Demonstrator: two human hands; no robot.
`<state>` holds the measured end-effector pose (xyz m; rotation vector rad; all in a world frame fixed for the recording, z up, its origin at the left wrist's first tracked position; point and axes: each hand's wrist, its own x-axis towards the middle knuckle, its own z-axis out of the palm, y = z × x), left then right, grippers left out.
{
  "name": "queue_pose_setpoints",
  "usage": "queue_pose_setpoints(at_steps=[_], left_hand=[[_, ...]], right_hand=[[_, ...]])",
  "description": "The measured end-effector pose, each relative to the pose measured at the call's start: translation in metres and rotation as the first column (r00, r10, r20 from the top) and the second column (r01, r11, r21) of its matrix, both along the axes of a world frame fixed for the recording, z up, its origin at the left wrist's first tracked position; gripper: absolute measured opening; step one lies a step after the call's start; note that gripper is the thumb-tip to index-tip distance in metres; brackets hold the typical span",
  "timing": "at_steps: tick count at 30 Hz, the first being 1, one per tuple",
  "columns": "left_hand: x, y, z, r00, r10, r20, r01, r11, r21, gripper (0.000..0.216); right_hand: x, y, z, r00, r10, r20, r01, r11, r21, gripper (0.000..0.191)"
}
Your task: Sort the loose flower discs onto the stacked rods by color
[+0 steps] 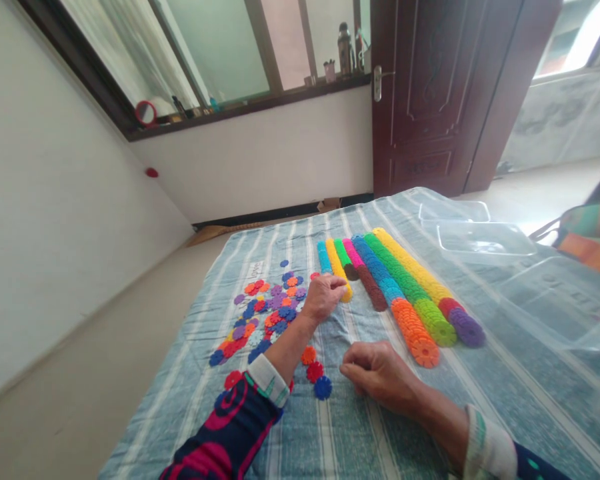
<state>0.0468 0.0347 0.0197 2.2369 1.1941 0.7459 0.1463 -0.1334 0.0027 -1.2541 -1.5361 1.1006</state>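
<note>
My left hand is closed in a pinch at the near end of a yellow row of flower-shaped plastic discs. Whatever its fingertips hold is hidden. Lower and to the right, my right hand hovers or rests over the cloth with its fingers curled together; I cannot make out anything in them. Overlapping rows of discs run away from me, among them orange discs, green discs and brown discs. Left of my left hand lies a loose pile of mixed discs. A blue disc lies between my forearms.
A striped blue-grey cloth covers the surface. Clear plastic boxes stand at the right, with a larger clear lid or box nearer. A small card reading "love" lies beyond the pile. Behind are a windowsill and a brown door.
</note>
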Motion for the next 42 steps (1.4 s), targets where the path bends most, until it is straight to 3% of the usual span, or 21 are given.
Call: queue_pose_setpoints(at_steps=[6, 10, 17, 24, 31, 42], left_hand=[[-0.018, 0.002, 0.001, 0.999, 0.028, 0.035, -0.028, 0.999, 0.025, 0.012], [-0.027, -0.008, 0.001, 0.998, 0.020, -0.066, -0.021, 1.000, -0.019, 0.011], [-0.010, -0.022, -0.005, 0.964, 0.103, -0.246, -0.098, 0.995, 0.031, 0.018], [-0.008, -0.017, -0.010, 0.977, 0.117, -0.178, -0.131, 0.989, -0.066, 0.015], [0.000, -0.029, -0.006, 0.937, 0.218, -0.273, -0.172, 0.968, 0.183, 0.021], [0.001, -0.025, -0.006, 0.944, 0.205, -0.260, -0.160, 0.970, 0.181, 0.020]], right_hand=[[0.000, -0.001, 0.001, 1.000, 0.007, -0.004, -0.007, 1.000, -0.010, 0.016], [0.000, -0.001, 0.001, 1.000, 0.010, -0.012, -0.010, 1.000, -0.007, 0.017], [0.001, -0.002, 0.002, 1.000, 0.021, -0.017, -0.021, 1.000, -0.004, 0.017], [0.001, -0.001, 0.001, 1.000, 0.016, -0.004, -0.016, 1.000, -0.007, 0.016], [0.001, -0.001, 0.002, 1.000, 0.014, -0.005, -0.014, 1.000, -0.005, 0.016], [0.001, -0.001, 0.003, 1.000, 0.008, 0.002, -0.008, 1.000, -0.001, 0.016]])
